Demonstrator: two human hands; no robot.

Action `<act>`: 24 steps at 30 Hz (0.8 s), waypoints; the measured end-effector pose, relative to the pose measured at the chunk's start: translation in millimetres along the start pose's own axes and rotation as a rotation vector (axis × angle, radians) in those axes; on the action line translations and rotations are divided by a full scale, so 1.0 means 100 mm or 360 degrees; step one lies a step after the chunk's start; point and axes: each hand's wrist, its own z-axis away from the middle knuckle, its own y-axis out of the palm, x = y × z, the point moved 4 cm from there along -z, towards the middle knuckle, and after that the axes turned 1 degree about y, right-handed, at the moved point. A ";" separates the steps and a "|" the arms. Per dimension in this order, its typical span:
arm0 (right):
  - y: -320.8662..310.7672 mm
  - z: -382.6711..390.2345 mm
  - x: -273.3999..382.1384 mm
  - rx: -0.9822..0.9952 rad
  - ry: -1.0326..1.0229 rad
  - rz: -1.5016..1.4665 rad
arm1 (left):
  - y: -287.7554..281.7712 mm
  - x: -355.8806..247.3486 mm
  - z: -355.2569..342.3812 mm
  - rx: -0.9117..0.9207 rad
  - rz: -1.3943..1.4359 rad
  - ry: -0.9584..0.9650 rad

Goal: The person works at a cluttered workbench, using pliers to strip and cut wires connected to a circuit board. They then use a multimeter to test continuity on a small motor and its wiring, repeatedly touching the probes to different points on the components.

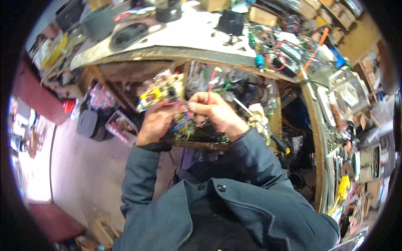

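My left hand point(155, 123) is closed around the lower edge of a circuit board point(161, 90) with yellow parts on it, held up over an open drawer. Close beside it, my right hand point(217, 113) pinches a thin red wire point(214, 77) whose end stands up above the fingers. The fingertips of both hands nearly meet by the board's right edge. Below them hangs a blue wire point(181, 124). The board is blurred, so its small parts and the wire joints cannot be made out.
Wires and dark parts fill the drawer point(201, 146). A long screwdriver point(279, 144) lies right of my right forearm. Beyond runs a workbench point(184, 39) with a black speaker-like part point(130, 35) and tangled cables point(284, 50). A carton point(121, 127) stands on the left floor.
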 end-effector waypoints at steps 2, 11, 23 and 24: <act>-0.02 -0.06 -0.03 -0.0079 -0.0113 0.0154 | -0.03 0.03 -0.01 -0.0235 0.0318 -0.0291; 0.05 0.21 0.31 -0.0222 -0.0657 0.1481 | -0.05 0.15 0.05 -0.0290 0.0501 -0.0197; -0.55 0.40 1.03 -0.0531 -0.0580 0.1758 | -0.16 0.18 0.09 -0.0399 0.0046 -0.0169; -0.66 0.35 1.18 -0.0614 -0.0728 0.1948 | -0.16 0.18 0.12 -0.0426 -0.0015 -0.0111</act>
